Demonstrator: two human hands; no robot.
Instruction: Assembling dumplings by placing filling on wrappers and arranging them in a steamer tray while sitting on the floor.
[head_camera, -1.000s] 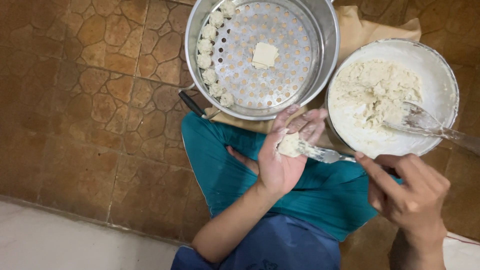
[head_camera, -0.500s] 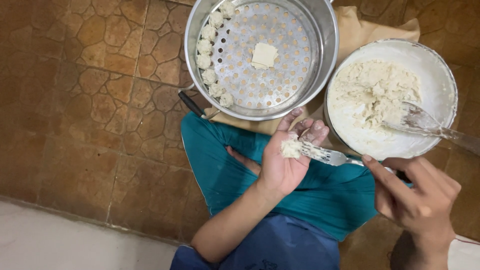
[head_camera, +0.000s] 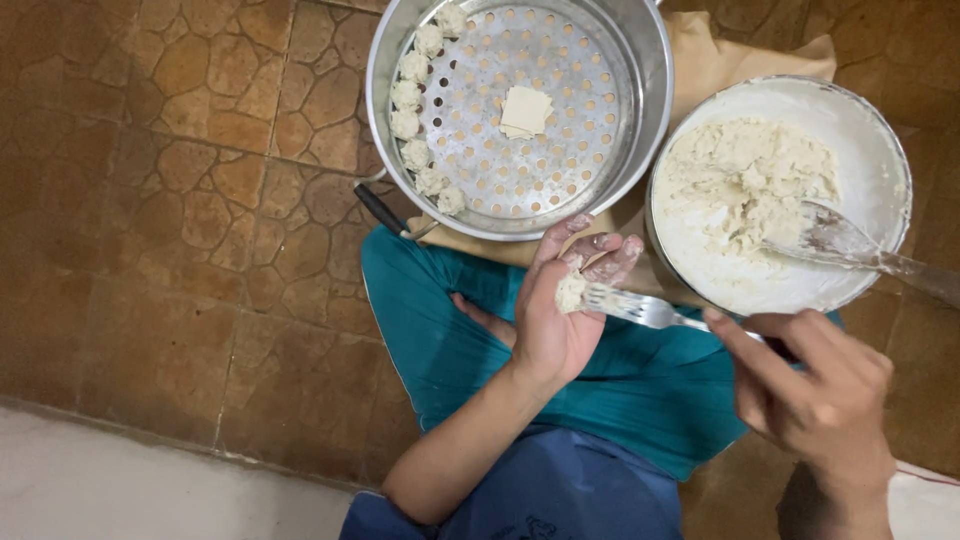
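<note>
Brown tiled floor (head_camera: 200, 200) carries a tan cloth (head_camera: 720, 60) at one o'clock; steamer (head_camera: 640, 100) and bowl (head_camera: 880, 130) stand there.

steamer pot (head_camera: 640, 60) top cropped, spoon (head_camera: 860, 250) handle cropped
</note>
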